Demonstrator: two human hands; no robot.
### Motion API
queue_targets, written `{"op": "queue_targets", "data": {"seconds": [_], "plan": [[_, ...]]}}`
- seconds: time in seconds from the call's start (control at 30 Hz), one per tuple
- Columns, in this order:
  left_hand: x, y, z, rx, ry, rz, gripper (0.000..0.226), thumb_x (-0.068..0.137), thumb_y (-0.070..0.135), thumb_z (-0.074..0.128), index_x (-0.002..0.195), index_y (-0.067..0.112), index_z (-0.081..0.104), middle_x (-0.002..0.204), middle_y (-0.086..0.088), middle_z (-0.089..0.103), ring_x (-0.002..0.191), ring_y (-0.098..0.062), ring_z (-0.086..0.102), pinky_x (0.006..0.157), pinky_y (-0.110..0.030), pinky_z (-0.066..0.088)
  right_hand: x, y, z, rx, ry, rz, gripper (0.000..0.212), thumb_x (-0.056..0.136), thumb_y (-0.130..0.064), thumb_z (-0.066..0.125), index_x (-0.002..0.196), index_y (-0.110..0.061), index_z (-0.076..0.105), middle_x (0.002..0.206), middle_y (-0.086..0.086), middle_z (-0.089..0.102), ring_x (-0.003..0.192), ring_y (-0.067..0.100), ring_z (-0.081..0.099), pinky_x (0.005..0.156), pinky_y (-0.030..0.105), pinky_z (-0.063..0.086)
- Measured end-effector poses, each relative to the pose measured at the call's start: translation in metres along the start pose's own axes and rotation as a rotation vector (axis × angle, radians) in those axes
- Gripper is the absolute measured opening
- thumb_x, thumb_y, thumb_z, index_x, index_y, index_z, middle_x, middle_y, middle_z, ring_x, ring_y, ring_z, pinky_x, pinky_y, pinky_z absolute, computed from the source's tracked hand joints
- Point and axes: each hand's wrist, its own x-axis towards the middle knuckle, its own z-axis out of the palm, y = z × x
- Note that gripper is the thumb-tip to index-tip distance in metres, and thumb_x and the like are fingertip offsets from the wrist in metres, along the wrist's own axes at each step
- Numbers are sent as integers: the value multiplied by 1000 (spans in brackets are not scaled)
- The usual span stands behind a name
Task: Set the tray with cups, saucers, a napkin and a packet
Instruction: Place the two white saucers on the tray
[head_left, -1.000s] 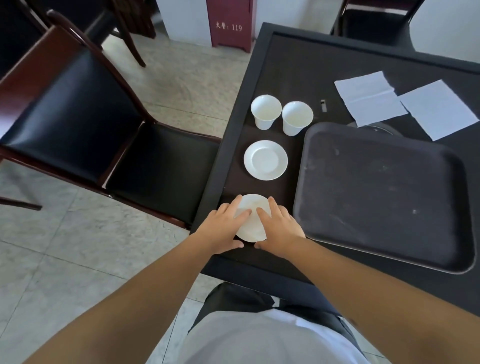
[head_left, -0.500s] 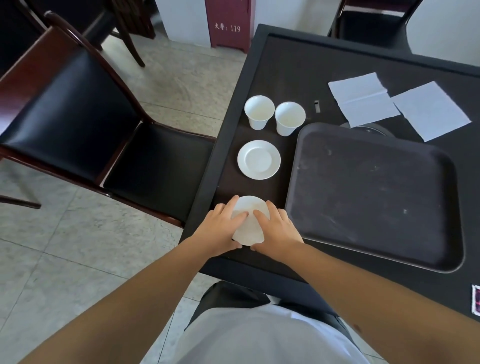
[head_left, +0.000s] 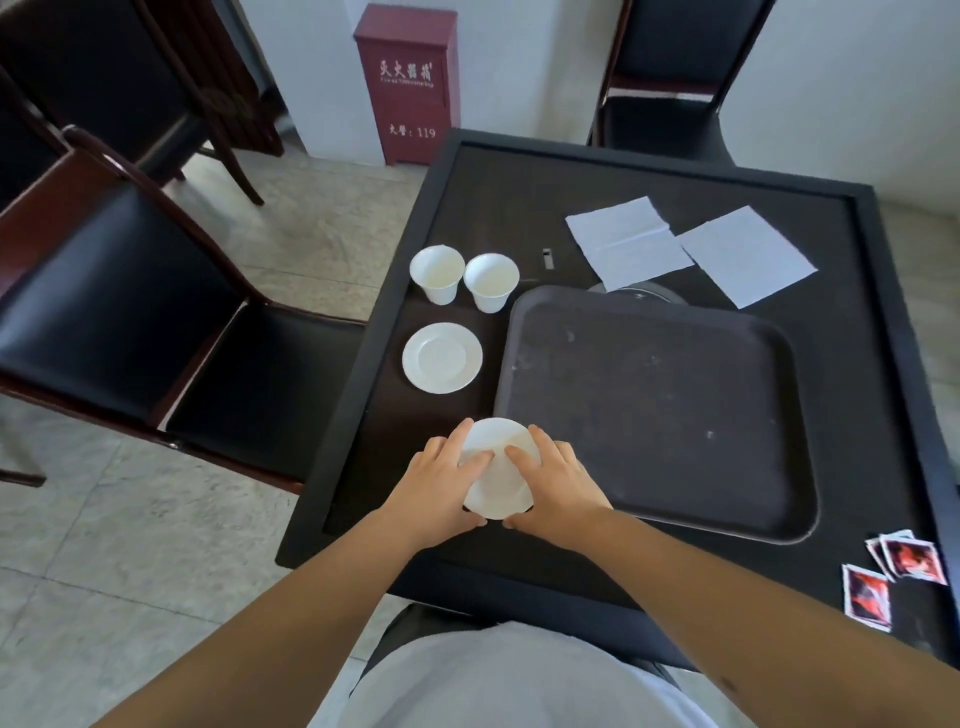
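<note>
A white saucer (head_left: 498, 483) is held tilted at the table's near left, gripped from both sides by my left hand (head_left: 441, 493) and my right hand (head_left: 558, 488). Just right of it lies the dark tray (head_left: 660, 410), with nothing on it. A second white saucer (head_left: 442, 357) lies flat farther up the table's left side. Beyond it stand two white cups (head_left: 437, 273) (head_left: 491, 282) side by side. Two white napkins (head_left: 626, 241) (head_left: 745, 254) lie behind the tray. Red and white packets (head_left: 914, 558) (head_left: 867, 597) lie at the near right.
The black table (head_left: 519, 171) has a raised rim. A dark chair (head_left: 156, 322) stands close on the left, another chair (head_left: 670, 104) at the far side. A red fire box (head_left: 405, 83) stands by the wall. A small metal piece (head_left: 546, 257) lies near the cups.
Both hands have lifted the near saucer's edge, so it tilts up off the table. The view has shifted, bringing the packets and far chair into sight.
</note>
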Motion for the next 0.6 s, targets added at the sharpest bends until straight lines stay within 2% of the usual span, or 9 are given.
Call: {"op": "queue_targets", "data": {"seconds": [0.2,0.4,0.6], "plan": [[43,52,1,-1,-45,79,79,74,52,74,138,36,30,157,0,4,129,-27,31,102,-46,40,-29,58,-23,58,13,88,89,72,-50,77,140,-41,20,153,-7,5,136,25,18,105,46,41],[103,110,7,12,-100,168,79,77,54,72,140,34,29,158,1,-2,131,-29,26,104,-47,36,-48,131,-47,57,44,180,87,70,-54,75,140,-38,26,154,-8,6,135,24,16,101,44,45],[155,158,14,-32,-145,197,77,79,53,70,141,33,30,158,6,-5,134,-29,20,106,-47,35,-56,194,-68,36,47,208,86,73,-55,75,142,-36,27,157,-3,9,138,25,16,105,45,41]]}}
